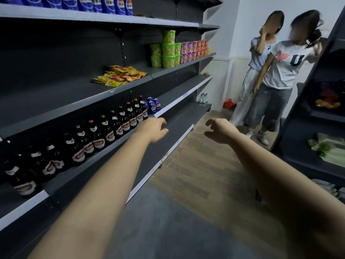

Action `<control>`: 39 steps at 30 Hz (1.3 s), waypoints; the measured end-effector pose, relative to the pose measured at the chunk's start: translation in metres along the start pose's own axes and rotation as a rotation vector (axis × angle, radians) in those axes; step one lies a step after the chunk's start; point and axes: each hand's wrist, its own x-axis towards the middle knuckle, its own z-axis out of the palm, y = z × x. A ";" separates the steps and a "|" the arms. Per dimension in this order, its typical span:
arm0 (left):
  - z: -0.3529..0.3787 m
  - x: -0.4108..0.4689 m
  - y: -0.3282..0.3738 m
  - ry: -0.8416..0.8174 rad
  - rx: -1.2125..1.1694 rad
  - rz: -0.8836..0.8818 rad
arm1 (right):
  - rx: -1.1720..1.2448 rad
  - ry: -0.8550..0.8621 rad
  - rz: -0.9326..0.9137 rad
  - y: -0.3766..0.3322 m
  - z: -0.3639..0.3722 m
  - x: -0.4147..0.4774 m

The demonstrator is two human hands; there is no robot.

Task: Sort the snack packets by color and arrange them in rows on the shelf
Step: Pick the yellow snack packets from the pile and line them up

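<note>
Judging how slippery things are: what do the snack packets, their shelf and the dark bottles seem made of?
Snack packets: likely thin glossy plastic film, crinkled and catching light. Shelf: apparently painted metal, matt dark grey, thin flat edge. Dark bottles: probably brown glass, shiny, with paper-like labels; plastic cannot be excluded.

Dark shelf [71, 101] carries a jumbled snack packets [121, 75] pile.

Left hand [152, 130], right hand [220, 130] outstretched, fingers loosely curled, empty; yellow-orange snack packets [120, 75] heaped on dark grey metal shelf [56, 101].
</note>
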 end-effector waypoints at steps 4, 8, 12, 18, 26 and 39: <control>0.001 0.050 0.001 0.018 0.028 -0.040 | -0.007 0.006 -0.041 0.019 -0.010 0.056; 0.006 0.092 -0.006 -0.001 0.055 -0.061 | -0.019 -0.002 -0.090 0.024 -0.004 0.107; 0.022 0.136 -0.021 -0.027 0.046 -0.083 | -0.028 -0.026 -0.107 0.026 0.013 0.157; 0.032 0.212 -0.058 -0.011 0.061 -0.089 | -0.026 -0.037 -0.114 0.023 0.027 0.241; 0.013 0.306 -0.108 0.028 0.099 -0.087 | -0.017 -0.009 -0.114 -0.004 0.030 0.351; 0.027 0.438 -0.180 0.029 0.082 -0.182 | 0.011 -0.043 -0.199 -0.021 0.068 0.525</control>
